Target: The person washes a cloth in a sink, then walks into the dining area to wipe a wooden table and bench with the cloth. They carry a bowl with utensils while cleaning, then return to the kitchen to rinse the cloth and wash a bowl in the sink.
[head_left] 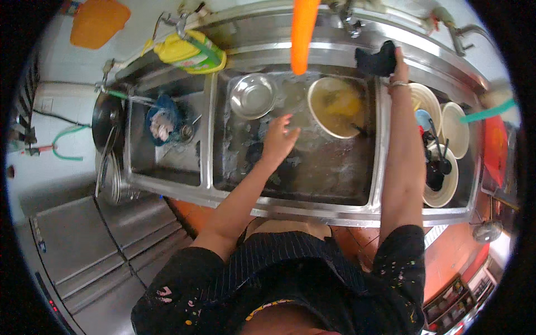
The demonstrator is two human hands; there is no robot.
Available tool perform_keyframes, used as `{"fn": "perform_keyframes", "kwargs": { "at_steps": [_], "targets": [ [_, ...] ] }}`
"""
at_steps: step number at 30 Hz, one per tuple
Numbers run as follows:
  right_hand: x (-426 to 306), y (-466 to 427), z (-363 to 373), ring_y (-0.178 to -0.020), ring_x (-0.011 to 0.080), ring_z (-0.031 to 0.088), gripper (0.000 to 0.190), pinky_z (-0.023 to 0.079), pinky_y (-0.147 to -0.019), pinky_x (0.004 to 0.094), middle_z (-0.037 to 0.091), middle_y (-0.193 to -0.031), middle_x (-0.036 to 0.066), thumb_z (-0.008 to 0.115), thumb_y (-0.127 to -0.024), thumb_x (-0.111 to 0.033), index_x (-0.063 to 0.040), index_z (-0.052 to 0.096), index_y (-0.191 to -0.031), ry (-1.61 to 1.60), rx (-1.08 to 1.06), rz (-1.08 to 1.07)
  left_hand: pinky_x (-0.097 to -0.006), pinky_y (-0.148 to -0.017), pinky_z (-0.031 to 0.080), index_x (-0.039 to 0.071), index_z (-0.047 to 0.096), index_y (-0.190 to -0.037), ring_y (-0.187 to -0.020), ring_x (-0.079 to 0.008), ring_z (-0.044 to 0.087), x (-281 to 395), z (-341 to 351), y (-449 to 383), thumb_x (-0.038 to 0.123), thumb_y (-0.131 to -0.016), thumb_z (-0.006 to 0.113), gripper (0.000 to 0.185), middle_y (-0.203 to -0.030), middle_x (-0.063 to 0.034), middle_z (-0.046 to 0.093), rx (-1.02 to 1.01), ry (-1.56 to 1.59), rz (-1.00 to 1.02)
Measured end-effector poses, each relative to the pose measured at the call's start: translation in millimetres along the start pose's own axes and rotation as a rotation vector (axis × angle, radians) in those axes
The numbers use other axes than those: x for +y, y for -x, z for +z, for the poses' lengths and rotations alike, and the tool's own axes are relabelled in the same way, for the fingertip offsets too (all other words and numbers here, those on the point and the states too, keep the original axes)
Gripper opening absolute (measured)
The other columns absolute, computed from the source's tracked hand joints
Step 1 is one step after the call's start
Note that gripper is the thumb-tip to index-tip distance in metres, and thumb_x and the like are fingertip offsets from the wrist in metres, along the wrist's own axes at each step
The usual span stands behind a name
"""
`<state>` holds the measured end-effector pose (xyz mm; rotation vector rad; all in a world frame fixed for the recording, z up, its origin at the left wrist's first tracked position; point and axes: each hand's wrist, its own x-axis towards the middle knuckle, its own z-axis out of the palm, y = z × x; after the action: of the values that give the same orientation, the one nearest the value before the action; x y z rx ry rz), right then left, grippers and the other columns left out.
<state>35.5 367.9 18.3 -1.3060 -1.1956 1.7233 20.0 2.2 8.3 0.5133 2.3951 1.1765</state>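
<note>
My right hand (401, 72) reaches over the back right of the steel sink and grips a black, cloth-like item (377, 59). What exactly this item is cannot be told. Over the middle basin (326, 176), filled with murky water, hangs my left hand (279, 141), fingers apart and holding nothing. A round metal bowl (252, 95) sits at this basin's back left. Near its back right, a cream-coloured tub (312, 104) holds cloudy liquid and something yellow. Dark shapes show under the water beside my left hand, too blurred to name.
The left basin (180, 169) holds a blue container (169, 106) with pale pieces, under running water. Cream tubs (454, 136) with black utensils fill the right basin. A yellow jug (190, 50) stands on the back ledge. An orange tube (304, 37) hangs over the middle.
</note>
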Motion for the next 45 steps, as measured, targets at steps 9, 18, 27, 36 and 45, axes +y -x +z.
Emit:
{"fn": "perform_keyframes", "kwargs": {
  "at_steps": [9, 18, 27, 36, 45],
  "targets": [
    [53, 1, -16, -0.100, 0.0341, 0.051, 0.050, 0.039, -0.087, 0.0379, 0.054, -0.109, 0.020, 0.064, -0.071, -0.027, 0.000, 0.052, -0.110, 0.888, 0.088, -0.971, -0.0416, -0.087, 0.040, 0.006, 0.050, -0.115, -0.102, -0.0361, 0.050, -167, -35, 20, 0.028, -0.072, 0.063, 0.050, -0.116, -0.0178, 0.048, -0.072, -0.602, -0.137],
    [223, 225, 30, -0.104, 0.0231, 0.054, 0.035, 0.043, -0.085, 0.0309, 0.055, -0.112, 0.013, 0.051, -0.076, -0.002, -0.006, 0.053, -0.111, 0.595, -0.950, -0.405, -0.0279, -0.077, 0.044, -0.002, 0.048, -0.114, -0.087, -0.0150, 0.055, -116, -38, 17, 0.023, -0.078, 0.063, 0.045, -0.099, -0.0073, 0.057, -0.195, 0.341, -0.167],
    [247, 243, 36, -0.097, 0.0292, 0.054, 0.031, 0.041, -0.083, 0.0342, 0.059, -0.099, 0.014, 0.053, -0.078, -0.008, -0.006, 0.051, -0.110, 0.401, -0.827, 0.292, -0.0279, -0.084, 0.041, 0.004, 0.043, -0.121, -0.097, -0.0144, 0.051, -64, -101, 6, 0.011, -0.081, 0.058, 0.044, -0.111, -0.0062, 0.052, -0.154, 0.870, -0.166],
    [251, 255, 10, -0.085, 0.0339, 0.056, 0.033, 0.044, -0.076, 0.0386, 0.058, -0.092, 0.016, 0.058, -0.072, -0.005, -0.009, 0.047, -0.103, 0.912, -0.637, -0.513, -0.0428, -0.081, 0.039, 0.012, 0.052, -0.103, -0.098, -0.0330, 0.046, -127, -65, 7, 0.006, -0.063, 0.064, 0.042, -0.101, -0.0125, 0.049, 0.178, -0.409, 0.317],
    [140, 291, 40, -0.075, 0.0330, 0.059, 0.021, 0.046, -0.064, 0.0403, 0.061, -0.077, 0.014, 0.061, -0.072, -0.025, -0.013, 0.060, -0.089, 1.496, -0.859, -0.492, -0.0459, -0.079, 0.041, 0.014, 0.062, -0.097, -0.103, -0.0306, 0.046, -147, -32, 30, 0.033, -0.070, 0.063, 0.034, -0.102, -0.0072, 0.056, -0.336, -0.657, 0.102]
  ]
}}
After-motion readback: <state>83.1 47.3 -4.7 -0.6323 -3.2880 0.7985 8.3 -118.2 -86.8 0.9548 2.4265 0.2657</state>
